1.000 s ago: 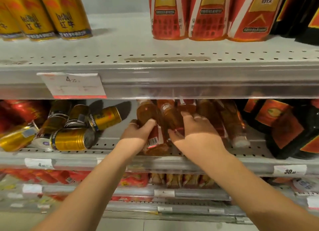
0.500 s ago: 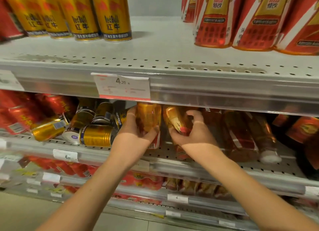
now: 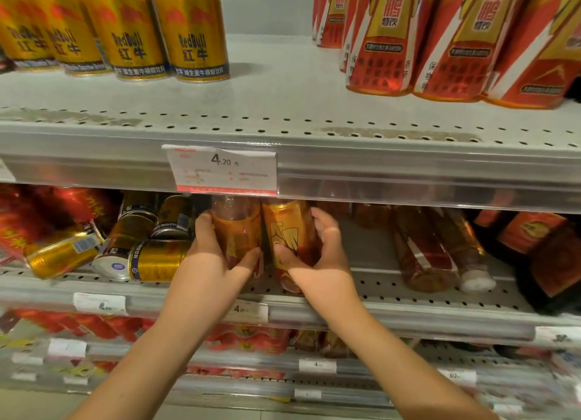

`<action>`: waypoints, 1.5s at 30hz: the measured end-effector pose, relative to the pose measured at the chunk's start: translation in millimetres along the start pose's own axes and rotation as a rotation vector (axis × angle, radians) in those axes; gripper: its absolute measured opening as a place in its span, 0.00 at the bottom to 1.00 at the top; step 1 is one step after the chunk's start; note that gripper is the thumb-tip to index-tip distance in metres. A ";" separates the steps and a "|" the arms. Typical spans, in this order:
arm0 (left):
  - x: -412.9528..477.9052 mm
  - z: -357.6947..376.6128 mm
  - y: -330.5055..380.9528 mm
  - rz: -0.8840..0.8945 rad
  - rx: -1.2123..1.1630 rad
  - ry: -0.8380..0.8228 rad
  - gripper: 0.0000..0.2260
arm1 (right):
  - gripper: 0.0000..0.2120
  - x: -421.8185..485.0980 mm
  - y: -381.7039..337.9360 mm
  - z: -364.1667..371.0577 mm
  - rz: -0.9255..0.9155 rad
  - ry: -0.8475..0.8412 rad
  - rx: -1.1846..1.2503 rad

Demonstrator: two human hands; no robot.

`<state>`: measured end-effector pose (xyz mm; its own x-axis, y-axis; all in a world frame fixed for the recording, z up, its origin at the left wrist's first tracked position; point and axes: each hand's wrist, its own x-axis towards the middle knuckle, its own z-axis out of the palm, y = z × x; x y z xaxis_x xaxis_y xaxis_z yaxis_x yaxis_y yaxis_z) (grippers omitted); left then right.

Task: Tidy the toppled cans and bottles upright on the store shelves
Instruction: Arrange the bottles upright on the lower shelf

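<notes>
Right bottle [image 3: 289,228], tilted half a second ago, now stands near upright, touching left bottle [image 3: 235,231]. Both stand on the middle shelf [image 3: 408,297] near its front edge, below the price tag [image 3: 221,170]. Left hand [image 3: 217,262] grips left bottle: thumb across front, fingers round the far side. Right hand [image 3: 317,262] grips right bottle likewise. Toppled gold cans [image 3: 157,259] lie just beside the left hand. Lying bottles [image 3: 421,256] rest on their sides to the right, apart from the right hand.
</notes>
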<state>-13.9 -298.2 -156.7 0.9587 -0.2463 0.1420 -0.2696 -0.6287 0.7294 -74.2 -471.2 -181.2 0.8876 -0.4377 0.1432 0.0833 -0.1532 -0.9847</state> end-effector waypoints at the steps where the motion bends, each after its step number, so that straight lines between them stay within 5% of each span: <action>1: -0.3 -0.8 0.1 0.000 0.007 -0.003 0.36 | 0.35 0.0 0.1 -0.8 0.001 -0.003 0.009; 12: 2.2 -7.4 -1.3 0.031 0.030 -0.003 0.34 | 0.36 -26.4 -4.4 -19.0 0.050 -0.017 -0.357; 19: 0.8 -9.0 2.4 0.010 0.061 -0.018 0.34 | 0.47 14.8 -14.7 -4.0 0.188 -0.118 -0.519; 21: -8.5 -13.5 7.3 0.006 0.077 0.036 0.33 | 0.44 5.3 -16.7 -20.6 0.152 -0.123 -0.560; 25: -52.6 -5.7 30.0 0.152 0.032 0.196 0.10 | 0.23 -25.6 -26.9 -97.0 -0.047 -0.008 -0.672; 28: -73.1 30.7 59.0 0.185 -0.041 0.017 0.05 | 0.15 -29.9 -33.6 -161.2 -0.193 0.195 -0.714; 31: -68.7 82.4 98.3 0.151 -0.085 -0.146 0.09 | 0.18 -25.6 -27.3 -214.7 -0.117 0.317 -0.787; 39: -18.1 201.2 197.9 -0.261 -0.076 -0.403 0.31 | 0.34 -32.3 3.8 -264.3 0.241 0.098 -0.841; 45: -23.7 204.9 194.0 -0.290 -0.061 -0.337 0.18 | 0.38 -32.8 5.6 -270.1 0.222 -0.013 -0.793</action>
<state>-107.5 -565.4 -155.7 0.9082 -0.2990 -0.2929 0.0219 -0.6649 0.7467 -225.1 -697.0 -164.5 0.8513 -0.5220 -0.0527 -0.4352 -0.6465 -0.6266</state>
